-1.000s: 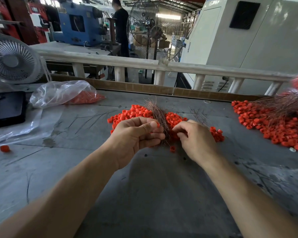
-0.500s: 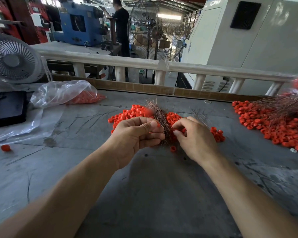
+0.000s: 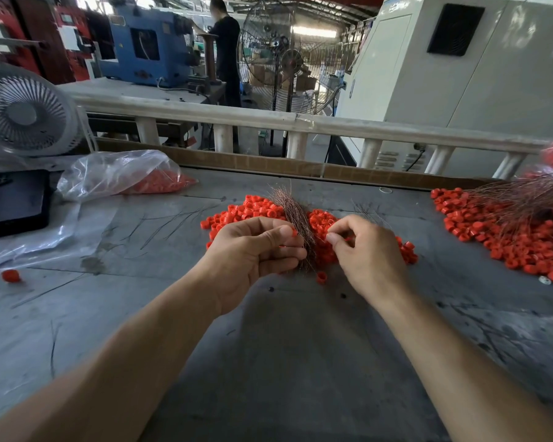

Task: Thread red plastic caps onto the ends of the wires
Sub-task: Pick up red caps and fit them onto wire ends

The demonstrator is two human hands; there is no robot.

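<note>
Grey table (image 3: pixel 284 362) lies nearest. At 12 o'clock, the left hand (image 3: pixel 253 253) grips a wire bundle (image 3: pixel 296 224) and pinches one red cap (image 3: pixel 294 232) at its thumb tip. The right hand (image 3: pixel 367 250) has curled fingers; what they hold I cannot tell. Behind them lies a cap pile (image 3: pixel 256 210); at 2 o'clock, capped wires (image 3: pixel 508 231); at 10 o'clock, a bag (image 3: pixel 118 175) and fan (image 3: pixel 23 111).

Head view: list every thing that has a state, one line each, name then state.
left hand: grips the wire bundle, a red cap at its thumb tip
right hand: fingers curled, pinching at the caps; what it holds is hidden
wire bundle: upright, fanned at the top
plastic bag: lying on its side, caps inside
desk fan: cannot tell if running
lone cap: loose on the table
</note>
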